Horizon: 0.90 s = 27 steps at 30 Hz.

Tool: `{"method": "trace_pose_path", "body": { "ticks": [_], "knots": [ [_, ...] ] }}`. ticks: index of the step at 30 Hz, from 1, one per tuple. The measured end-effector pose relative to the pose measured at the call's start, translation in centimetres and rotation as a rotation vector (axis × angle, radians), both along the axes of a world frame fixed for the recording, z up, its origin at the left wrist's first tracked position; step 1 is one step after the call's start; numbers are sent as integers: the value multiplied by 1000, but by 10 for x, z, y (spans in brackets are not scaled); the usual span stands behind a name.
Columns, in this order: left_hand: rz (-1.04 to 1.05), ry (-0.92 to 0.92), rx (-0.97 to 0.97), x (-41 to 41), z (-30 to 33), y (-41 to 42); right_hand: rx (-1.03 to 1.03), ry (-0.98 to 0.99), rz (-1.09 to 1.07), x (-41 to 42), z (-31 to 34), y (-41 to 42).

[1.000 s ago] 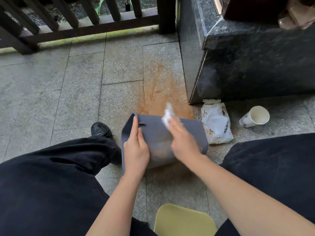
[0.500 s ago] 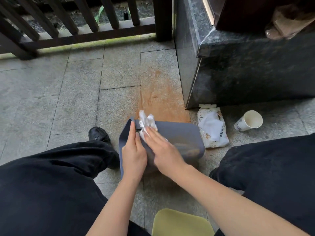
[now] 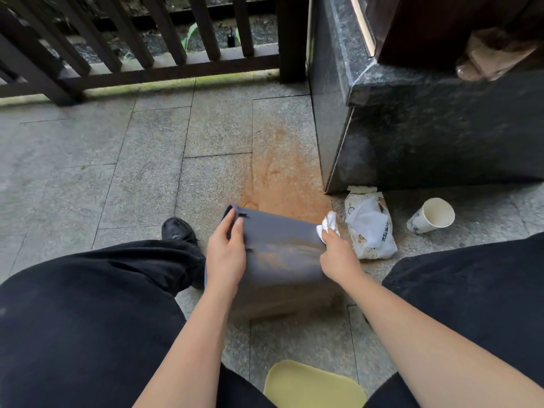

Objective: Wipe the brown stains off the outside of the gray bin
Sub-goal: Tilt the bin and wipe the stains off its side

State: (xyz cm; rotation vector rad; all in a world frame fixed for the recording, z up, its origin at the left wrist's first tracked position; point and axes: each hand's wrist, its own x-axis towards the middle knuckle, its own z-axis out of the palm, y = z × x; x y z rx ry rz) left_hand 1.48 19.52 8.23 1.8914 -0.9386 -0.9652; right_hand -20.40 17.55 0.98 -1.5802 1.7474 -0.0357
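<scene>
We note 1 line of dark print, apparently Chinese characters, on the white label of the wet-wipe pack (image 3: pixel 371 228); too small for us to read. The paper cup (image 3: pixel 430 216) bears a printed pattern; no legible words.

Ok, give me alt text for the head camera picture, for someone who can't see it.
A seated person's left hand steadies a tipped gray bin with brown stains while the right hand presses a white wipe against its right edge. A wipes packet and a paper cup lie on the stone floor nearby.
</scene>
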Motion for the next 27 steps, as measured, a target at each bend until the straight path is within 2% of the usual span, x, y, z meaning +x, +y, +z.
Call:
{"method": "trace_pose_path", "body": {
  "ticks": [2, 3, 8, 14, 18, 20, 27],
  "knots": [
    [-70, 151, -59, -2, 6, 4, 32, -6, -69, -5, -2, -5],
    [-120, 161, -68, 0, 8, 6, 49, -5, -100, -7, -3, -8],
    [-354, 45, 28, 6, 3, 20, 44, -113, -162, 0, -1, -17],
    [-327, -5, -6, -5, -3, 19, -18, -179, -58, 24, 21, -4],
    [-332, -67, -45, -14, -9, 14, -274, -469, 120, 72, 51, 16],
    [-324, -75, -77, -17, -11, 13, -310, -542, 147, 82, 58, 21],
    [-311, 14, -105, -12, -13, 11, -317, -509, 284, 52, 46, 9]
  ]
}}
